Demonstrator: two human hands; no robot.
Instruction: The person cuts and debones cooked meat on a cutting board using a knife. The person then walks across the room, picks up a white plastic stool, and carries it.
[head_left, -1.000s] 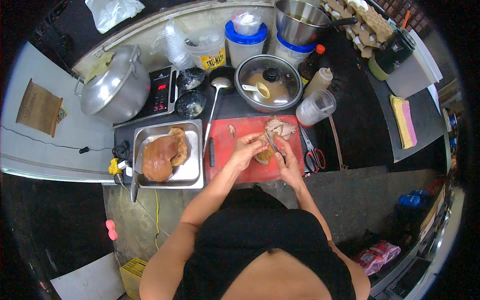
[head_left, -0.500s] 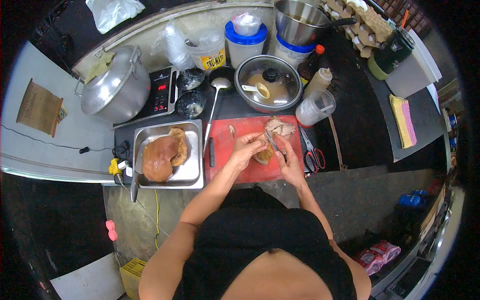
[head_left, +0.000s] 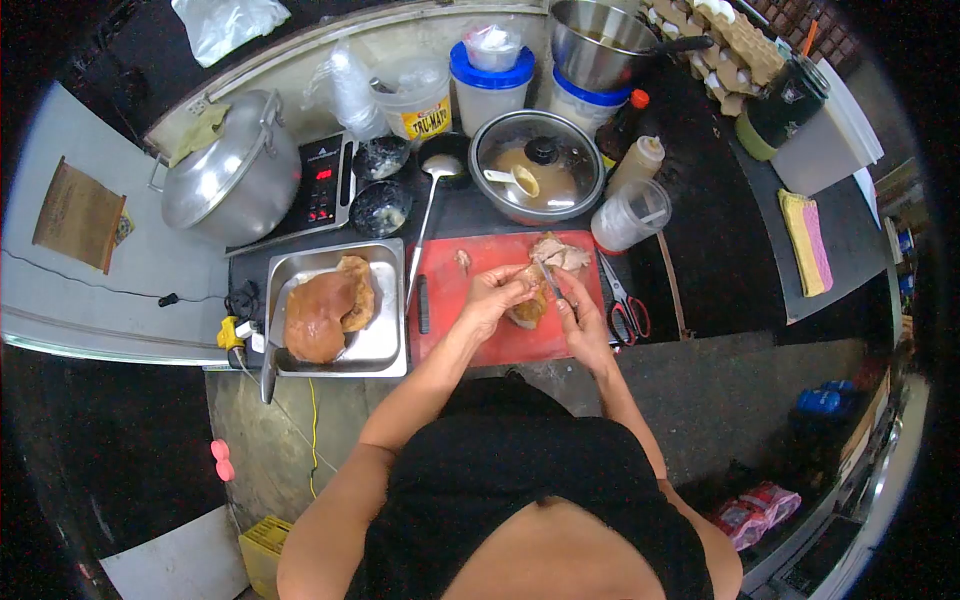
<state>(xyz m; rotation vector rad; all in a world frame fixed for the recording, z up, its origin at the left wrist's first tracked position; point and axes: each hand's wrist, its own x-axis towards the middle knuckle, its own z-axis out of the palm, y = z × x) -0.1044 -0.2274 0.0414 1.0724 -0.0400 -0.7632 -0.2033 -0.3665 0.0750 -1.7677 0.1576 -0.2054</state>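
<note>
On the red cutting board lies a piece of browned meat. My left hand has its fingers closed on the meat's upper left side. My right hand grips a small knife, its blade angled up and left over the meat. Pale sliced meat sits at the board's top right, just beyond the knife. A small scrap rests near the top left of the board.
A steel tray with larger browned meat stands left of the board. Scissors lie at its right. Behind are a lidded glass bowl, a ladle, a plastic jar and a large pot.
My right hand has shifted slightly right and down, and the knife tip has moved a little to the right. My left hand stays nearly still on the meat.
</note>
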